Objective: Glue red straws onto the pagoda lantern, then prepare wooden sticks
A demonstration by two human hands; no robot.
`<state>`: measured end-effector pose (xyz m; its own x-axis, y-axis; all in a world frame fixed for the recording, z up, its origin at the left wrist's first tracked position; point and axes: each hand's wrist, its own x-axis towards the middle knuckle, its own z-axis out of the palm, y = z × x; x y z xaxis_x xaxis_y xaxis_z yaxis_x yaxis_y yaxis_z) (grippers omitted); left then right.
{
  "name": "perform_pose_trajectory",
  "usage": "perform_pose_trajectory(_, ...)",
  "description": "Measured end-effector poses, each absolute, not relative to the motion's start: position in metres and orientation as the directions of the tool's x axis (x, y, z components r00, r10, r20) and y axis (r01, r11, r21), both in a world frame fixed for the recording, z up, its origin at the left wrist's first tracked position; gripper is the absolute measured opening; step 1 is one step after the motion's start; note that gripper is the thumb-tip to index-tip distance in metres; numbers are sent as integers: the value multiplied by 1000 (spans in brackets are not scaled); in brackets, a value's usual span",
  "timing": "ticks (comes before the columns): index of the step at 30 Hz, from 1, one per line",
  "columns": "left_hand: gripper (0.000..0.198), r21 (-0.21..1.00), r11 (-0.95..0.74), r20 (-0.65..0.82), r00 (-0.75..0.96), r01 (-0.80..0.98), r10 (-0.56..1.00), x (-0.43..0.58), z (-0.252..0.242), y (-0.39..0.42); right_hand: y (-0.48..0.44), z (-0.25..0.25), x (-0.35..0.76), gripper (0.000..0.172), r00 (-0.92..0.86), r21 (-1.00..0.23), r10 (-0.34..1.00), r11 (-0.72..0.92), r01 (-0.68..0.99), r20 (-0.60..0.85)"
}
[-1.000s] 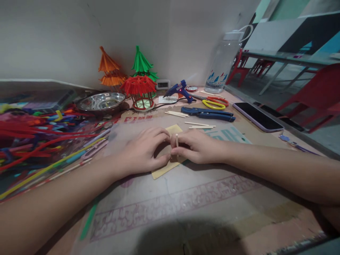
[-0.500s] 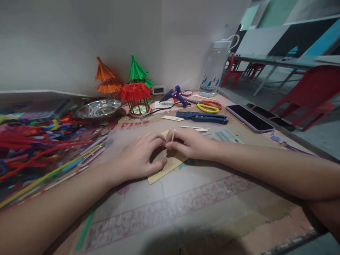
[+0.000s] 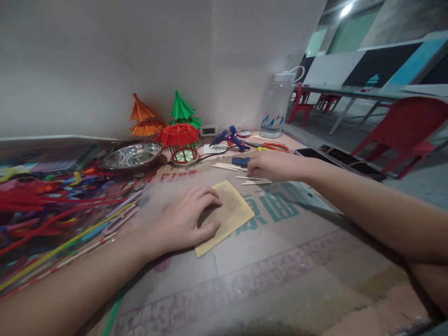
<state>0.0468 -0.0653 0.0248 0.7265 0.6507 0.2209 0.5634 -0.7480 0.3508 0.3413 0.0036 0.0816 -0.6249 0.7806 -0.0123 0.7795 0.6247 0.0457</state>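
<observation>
past l hand (image 3: 189,219), metal bowl (image 3: 109,161), contents unclear

On the tabletop (image 3: 399,294) lies a cardboard base (image 3: 273,270), and near its middle a sheet (image 3: 234,217), the left hand (image 3: 191,217) over the sheet's left part. Farther and to the right — by several sticks (image 3: 257,183) — is the right hand (image 3: 278,164), partly hiding a hand tool (image 3: 241,161). Three model huts (image 3: 179,135) stand far left of centre, one nearer and between the other two. Left of them sits a dish (image 3: 133,157); nearer and farther left, pipe cleaners (image 3: 35,200). Right of the huts come a clock (image 3: 209,130), a glue gun (image 3: 229,137), then scissors (image 3: 276,146), a bottle (image 3: 273,107) behind them. A phone (image 3: 320,155) lies beyond the right forearm.
</observation>
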Motion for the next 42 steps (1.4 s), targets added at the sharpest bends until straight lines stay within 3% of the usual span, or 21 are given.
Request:
perform_pose_trajectory(7,34,365,-723,189,714,586,674,49,27,-67,0,60,317,19,-587,61,783,588,806,206)
perform_pose_trajectory(12,35,379,-708,164,710,596,685,49,26,-68,17,39,301,19,-570,109,773,565,818,278)
perform_pose_trajectory(26,33,377,-726,193,718,575,668,49,25,-67,19,36,306,6,-462,-48,798,518,854,387)
perform_pose_trajectory(29,26,386,-725,235,700,570,675,49,24,-67,12,37,309,8,-364,-271,808,520,810,463)
perform_pose_trajectory(31,18,392,-718,275,671,576,688,49,23,-66,8,36,309,9,-313,-496,821,546,675,478)
perform_pose_trajectory(33,17,390,-716,309,650,579,694,50,22,-64,4,35,308,10,-295,-638,835,546,543,464)
perform_pose_trajectory(37,14,377,-722,335,641,581,691,50,19,-62,-1,35,300,23,-303,-823,886,447,351,352)
perform_pose_trajectory(40,12,378,-719,327,642,583,693,49,19,-63,-11,34,291,11,-389,-927,886,335,166,251)
perform_pose_trajectory(42,12,385,-711,310,643,589,701,48,19,-63,-22,33,284,14,-458,-955,858,292,59,234)
